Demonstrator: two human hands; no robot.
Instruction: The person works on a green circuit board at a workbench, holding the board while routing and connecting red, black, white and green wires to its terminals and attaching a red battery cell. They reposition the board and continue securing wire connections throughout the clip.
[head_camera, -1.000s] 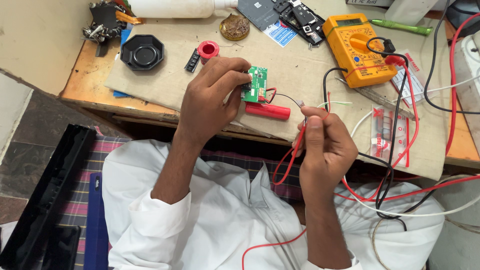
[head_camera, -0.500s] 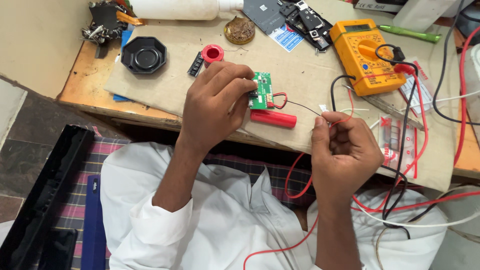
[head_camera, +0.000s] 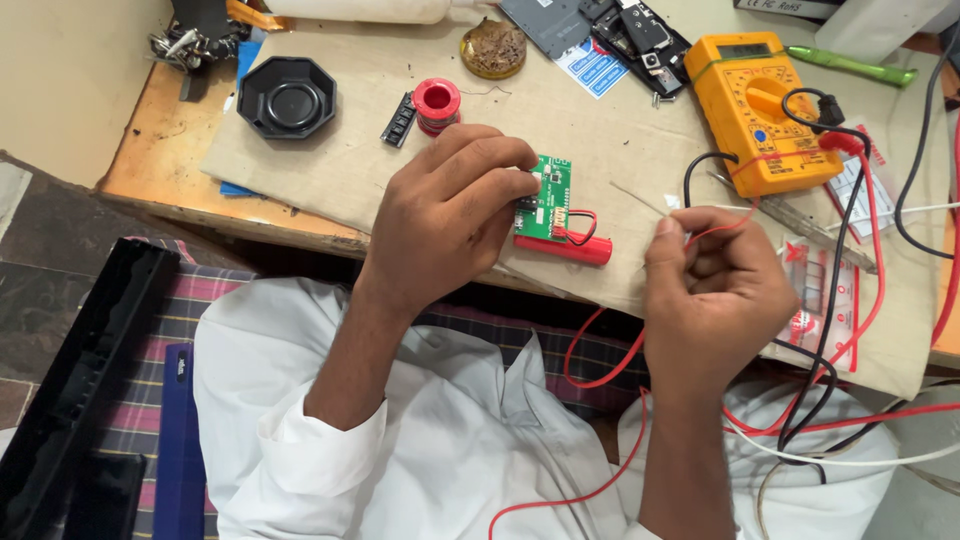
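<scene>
The left hand (head_camera: 450, 215) grips a small green board (head_camera: 545, 198) between thumb and fingers. The board sticks out to the right of that hand, with its long side going up and down the desk. A red tube (head_camera: 565, 248) lies just under the board, flat on the brown card (head_camera: 600, 130), with its long side pointing left to right.

The right hand (head_camera: 715, 295) is curled shut around a thin red wire (head_camera: 600, 350) (a fine bare bit seems to poke up from the fingers, but it is too thin to be sure). The wire loops down over the white shirt (head_camera: 440, 440). The board lies to the left of this hand and a bit farther up, with a gap between them. The left hand is the nearer one, as it already has the board.

Past the right hand sits an orange meter (head_camera: 755, 105) with black and red leads. Past the left hand are a red spool (head_camera: 436, 103) and a black dish (head_camera: 287, 97).
</scene>
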